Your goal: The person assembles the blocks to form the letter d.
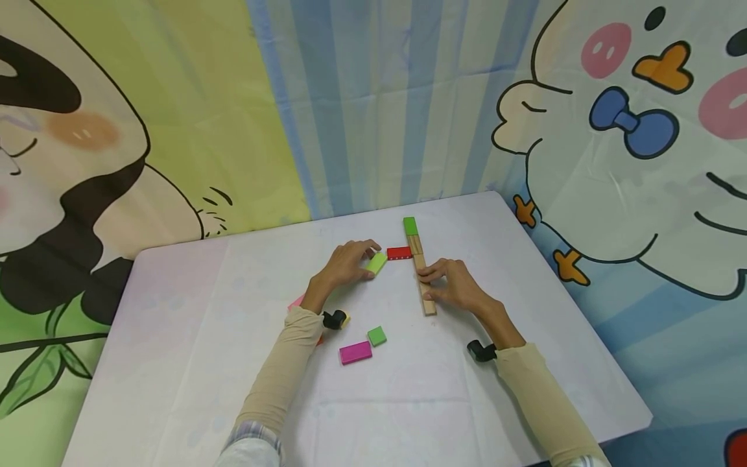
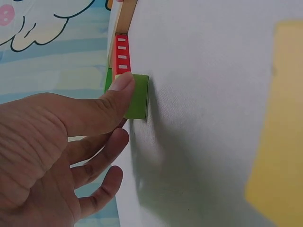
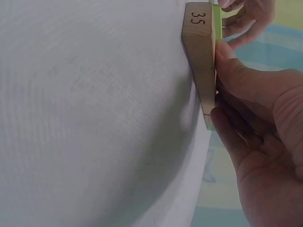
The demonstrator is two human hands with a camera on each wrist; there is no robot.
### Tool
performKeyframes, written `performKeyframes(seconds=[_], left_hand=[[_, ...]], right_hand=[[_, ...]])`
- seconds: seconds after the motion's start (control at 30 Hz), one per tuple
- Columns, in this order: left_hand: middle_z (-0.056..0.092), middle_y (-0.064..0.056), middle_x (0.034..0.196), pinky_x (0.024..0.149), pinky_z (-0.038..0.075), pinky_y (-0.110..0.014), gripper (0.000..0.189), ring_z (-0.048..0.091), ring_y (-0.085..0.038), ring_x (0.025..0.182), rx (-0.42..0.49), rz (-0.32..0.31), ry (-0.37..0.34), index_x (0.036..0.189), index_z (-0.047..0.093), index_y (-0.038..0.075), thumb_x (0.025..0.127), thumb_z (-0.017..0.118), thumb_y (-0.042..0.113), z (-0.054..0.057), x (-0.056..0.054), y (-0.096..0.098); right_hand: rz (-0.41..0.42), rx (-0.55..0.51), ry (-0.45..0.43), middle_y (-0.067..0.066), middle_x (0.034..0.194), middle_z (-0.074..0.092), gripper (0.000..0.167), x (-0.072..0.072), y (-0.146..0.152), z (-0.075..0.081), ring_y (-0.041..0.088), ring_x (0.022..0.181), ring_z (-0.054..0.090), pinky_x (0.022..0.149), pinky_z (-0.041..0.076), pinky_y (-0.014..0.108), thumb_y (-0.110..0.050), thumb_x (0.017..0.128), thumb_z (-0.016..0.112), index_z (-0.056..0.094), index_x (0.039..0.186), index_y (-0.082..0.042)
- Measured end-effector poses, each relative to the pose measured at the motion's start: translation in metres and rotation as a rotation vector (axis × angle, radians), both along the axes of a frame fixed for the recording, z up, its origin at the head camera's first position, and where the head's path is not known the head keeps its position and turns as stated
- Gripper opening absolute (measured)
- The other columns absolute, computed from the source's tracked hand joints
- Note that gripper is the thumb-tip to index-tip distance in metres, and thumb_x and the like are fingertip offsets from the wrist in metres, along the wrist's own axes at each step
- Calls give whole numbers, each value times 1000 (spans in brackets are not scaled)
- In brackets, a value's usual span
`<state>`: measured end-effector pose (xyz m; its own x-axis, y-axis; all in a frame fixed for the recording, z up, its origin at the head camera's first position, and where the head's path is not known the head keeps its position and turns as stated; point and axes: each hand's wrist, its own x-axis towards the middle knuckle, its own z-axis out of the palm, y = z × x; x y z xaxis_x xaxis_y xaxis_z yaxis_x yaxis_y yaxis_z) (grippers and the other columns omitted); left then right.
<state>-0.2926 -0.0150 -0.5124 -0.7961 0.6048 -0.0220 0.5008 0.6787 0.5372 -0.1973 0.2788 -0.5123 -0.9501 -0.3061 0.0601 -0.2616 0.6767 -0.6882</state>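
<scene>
My left hand pinches a light green block between thumb and fingers. Its tip is close to the left end of a red block with white marks along its side. That red block lies crosswise, its right end at a straight row of wooden blocks. A green block tops the far end of this row. My right hand holds the near part of the row, thumb and fingertips at its upper edges. In the right wrist view, the wooden block there bears the number 35 on its end.
A magenta block and a small green block lie on the white table nearer me. Pink and yellow pieces are partly hidden around my left wrist. A cartoon-print curtain hangs behind the table.
</scene>
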Motion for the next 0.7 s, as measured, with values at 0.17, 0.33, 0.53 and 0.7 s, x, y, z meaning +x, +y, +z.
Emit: performKeyframes(seconds=[0.17, 0.33, 0.53, 0.7], left_hand=[[75, -10, 137, 114, 45, -58, 70, 66, -32, 132, 32, 18, 9, 153, 58, 13, 91, 91, 21, 7, 2, -8], [76, -10, 134, 110, 48, -56, 54, 69, -31, 127, 44, 35, 19, 144, 67, 11, 95, 87, 21, 14, 8, -33], [79, -10, 125, 106, 51, -55, 37, 70, -31, 117, 50, 113, -13, 130, 77, 9, 95, 86, 17, 14, 34, -87], [78, -11, 126, 107, 51, -59, 40, 68, -34, 119, 54, 161, -75, 132, 78, 11, 93, 82, 3, 16, 57, -134]], right_hand=[[-1, 1, -5, 12, 136, 78, 39, -1, 0, 1, 39, 132, 67, 119, 48, 59, -2, 82, 94, 82, 120, -1], [-3, -5, 15, 14, 135, 78, 39, -2, 0, 0, 40, 131, 67, 118, 48, 60, -1, 82, 94, 82, 119, 0], [4, -3, 18, 15, 135, 78, 39, 0, -1, -3, 42, 130, 68, 117, 48, 62, -1, 82, 94, 82, 119, 0], [14, 12, 39, 15, 134, 78, 39, 1, 1, -2, 42, 129, 68, 117, 48, 63, -2, 81, 94, 82, 119, 0]])
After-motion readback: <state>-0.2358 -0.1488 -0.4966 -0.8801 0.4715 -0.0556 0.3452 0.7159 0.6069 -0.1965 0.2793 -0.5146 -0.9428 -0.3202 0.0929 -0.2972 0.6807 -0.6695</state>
